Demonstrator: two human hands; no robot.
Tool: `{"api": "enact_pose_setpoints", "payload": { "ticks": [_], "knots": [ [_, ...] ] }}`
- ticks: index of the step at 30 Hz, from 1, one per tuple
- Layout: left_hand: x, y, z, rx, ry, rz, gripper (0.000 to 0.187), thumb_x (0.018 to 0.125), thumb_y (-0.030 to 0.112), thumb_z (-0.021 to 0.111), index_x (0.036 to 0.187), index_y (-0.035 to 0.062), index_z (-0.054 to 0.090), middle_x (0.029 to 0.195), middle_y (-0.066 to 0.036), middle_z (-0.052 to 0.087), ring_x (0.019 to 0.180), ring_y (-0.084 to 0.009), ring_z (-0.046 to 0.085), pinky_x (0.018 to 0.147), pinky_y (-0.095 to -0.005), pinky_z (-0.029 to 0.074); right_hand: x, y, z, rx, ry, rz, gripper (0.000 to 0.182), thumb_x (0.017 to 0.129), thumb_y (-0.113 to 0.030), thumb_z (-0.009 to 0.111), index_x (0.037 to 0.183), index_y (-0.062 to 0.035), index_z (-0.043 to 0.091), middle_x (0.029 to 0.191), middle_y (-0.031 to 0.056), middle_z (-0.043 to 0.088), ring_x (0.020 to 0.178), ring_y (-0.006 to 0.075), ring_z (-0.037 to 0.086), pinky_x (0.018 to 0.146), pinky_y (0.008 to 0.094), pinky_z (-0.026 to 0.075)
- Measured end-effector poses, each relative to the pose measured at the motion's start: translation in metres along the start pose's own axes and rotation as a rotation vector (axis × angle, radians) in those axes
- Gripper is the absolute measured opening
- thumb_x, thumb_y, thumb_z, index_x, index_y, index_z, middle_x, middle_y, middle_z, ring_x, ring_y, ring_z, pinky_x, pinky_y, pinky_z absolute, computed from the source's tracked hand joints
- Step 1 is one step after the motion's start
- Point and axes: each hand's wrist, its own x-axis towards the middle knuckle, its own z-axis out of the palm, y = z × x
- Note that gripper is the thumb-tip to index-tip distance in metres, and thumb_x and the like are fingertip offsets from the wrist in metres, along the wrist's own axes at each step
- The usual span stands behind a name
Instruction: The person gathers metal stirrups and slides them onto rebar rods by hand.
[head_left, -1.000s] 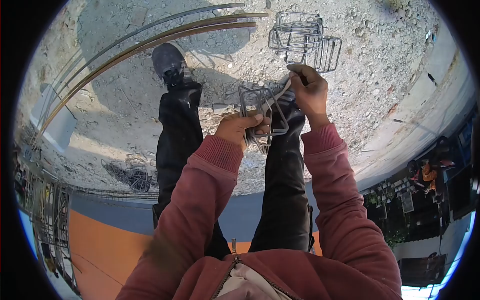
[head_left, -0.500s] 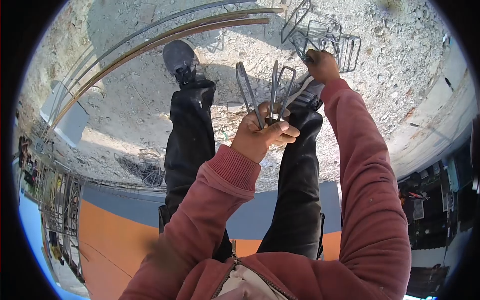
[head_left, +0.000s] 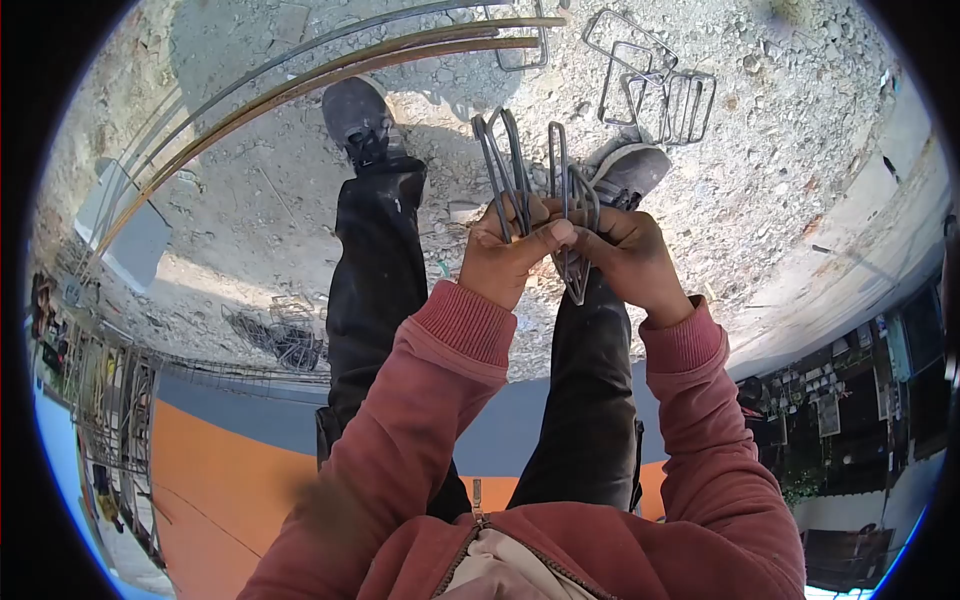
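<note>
My left hand (head_left: 508, 248) is closed around several bent-steel rebar stirrups (head_left: 497, 165), whose narrow loops fan out above the fingers. Right beside it, my right hand (head_left: 635, 262) pinches another stirrup (head_left: 577, 285), which hangs at a slant between the two hands. The thumbs and fingertips meet at the bundle, so the exact contact points are partly hidden. Past my right shoe, more loose stirrups (head_left: 688, 108) lie in an overlapping heap on the gravel.
Long curved steel bars (head_left: 330, 72) cross the ground at upper left, above my left shoe (head_left: 355, 110). One stirrup (head_left: 543, 50) lies near their ends. A tangle of wire-like metal (head_left: 290, 340) sits left of my leg. A grey and orange surface (head_left: 230, 450) is behind me.
My right hand has come from the heap on the ground to beside my left hand, bringing a stirrup with it. The heap has fewer stirrups and is spread differently.
</note>
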Motion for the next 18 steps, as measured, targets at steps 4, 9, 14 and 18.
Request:
{"api": "enact_pose_setpoints", "payload": {
  "ticks": [4,9,14,18],
  "knots": [
    [0.000,0.002,-0.006,0.002,0.067,-0.017,0.017,0.075,-0.003,0.059,0.090,0.0009,0.052,0.088,-0.012,0.061,0.083,-0.0181,0.059,0.075,-0.0282,0.048,-0.008,0.009,0.007,-0.115,0.062,0.010,0.022,0.081,-0.019,0.060,0.078,0.0020,0.062,0.064,0.0033,0.059,0.053,0.0055,0.051,0.048,0.0211,0.042],
    [-0.003,0.002,-0.005,0.144,-0.031,-0.086,0.027,0.077,0.000,0.057,0.103,0.0006,0.050,0.091,-0.010,0.061,0.084,-0.0177,0.060,0.072,-0.0280,0.049,-0.005,-0.013,0.011,0.064,0.222,0.093,0.033,0.087,-0.028,0.051,0.085,0.0032,0.060,0.060,0.0025,0.055,0.052,0.0056,0.050,0.048,0.0213,0.043],
    [-0.011,0.003,0.002,0.184,-0.187,-0.078,0.032,0.074,0.007,0.063,0.104,0.0028,0.052,0.083,-0.005,0.060,0.078,-0.0140,0.059,0.066,-0.0263,0.049,0.009,-0.022,0.015,0.049,0.162,0.096,0.040,0.087,-0.034,0.047,0.080,0.0026,0.061,0.057,0.0038,0.054,0.049,0.0084,0.052,0.046,0.0224,0.044],
    [-0.010,0.005,-0.005,0.143,-0.142,-0.182,0.028,0.073,0.012,0.065,0.097,0.0018,0.054,0.076,-0.006,0.060,0.072,-0.0142,0.059,0.058,-0.0254,0.048,0.049,-0.046,-0.007,-0.082,0.305,0.201,0.033,0.081,-0.028,0.056,0.073,0.0035,0.062,0.064,0.0078,0.060,0.052,0.0121,0.057,0.047,0.0225,0.048]
  ]
}}
